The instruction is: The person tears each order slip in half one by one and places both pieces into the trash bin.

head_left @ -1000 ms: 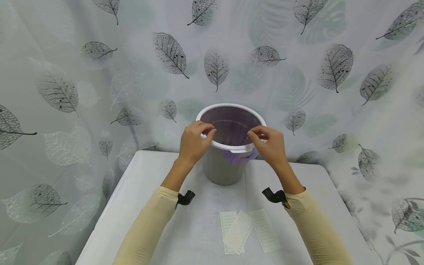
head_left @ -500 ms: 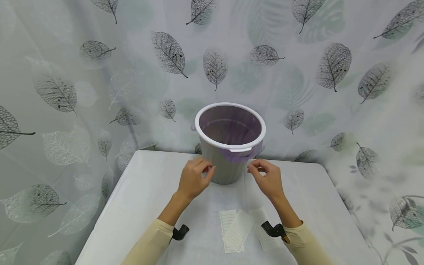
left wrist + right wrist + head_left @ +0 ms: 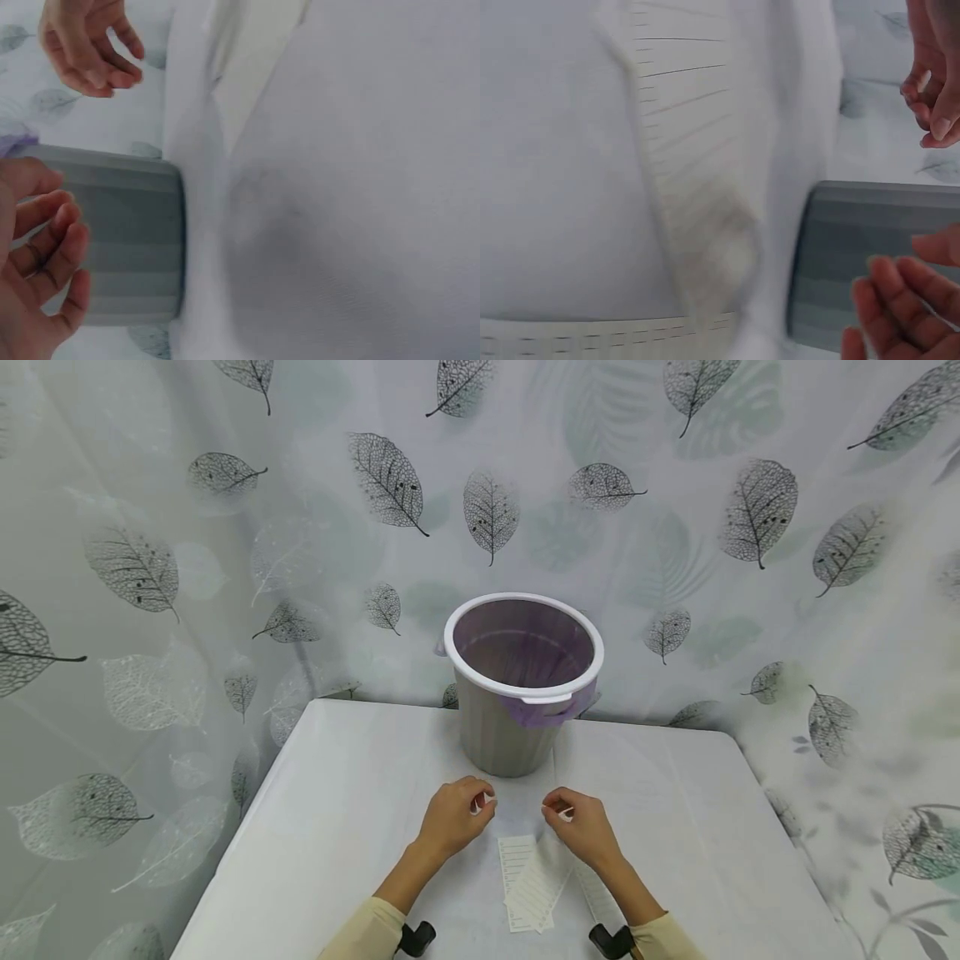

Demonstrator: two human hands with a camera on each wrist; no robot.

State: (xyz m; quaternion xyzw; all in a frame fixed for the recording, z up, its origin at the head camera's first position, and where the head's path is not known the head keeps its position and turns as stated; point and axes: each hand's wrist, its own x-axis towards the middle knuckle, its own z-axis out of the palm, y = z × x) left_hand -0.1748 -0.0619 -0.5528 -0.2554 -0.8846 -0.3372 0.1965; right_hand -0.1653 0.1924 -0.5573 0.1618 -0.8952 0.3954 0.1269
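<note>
In the head view my left hand (image 3: 453,818) hovers over the white table in front of a grey bin, fingers loosely curled around nothing. My right hand (image 3: 583,831) hangs opposite it, likewise holding nothing, and overlaps the tops of some printed paper strips (image 3: 538,889). Both wrist views show bent, relaxed fingers (image 3: 56,262) with no object between them. The grey bin (image 3: 495,735) stands upright behind the hands. Its white rim ring (image 3: 525,692) sits over a purple bag (image 3: 536,716) that lines the inside and hangs out below the rim at the front.
The strips lie fanned and overlapping near the front of the table (image 3: 360,802); the rightmost strip (image 3: 600,897) is partly behind my right forearm. A leaf-patterned curtain (image 3: 322,552) rises behind the bin and along both sides.
Both hands have left the bin's rim and drawn back down toward me, ending above the table near the strips. The bin, ring and bag stay in place.
</note>
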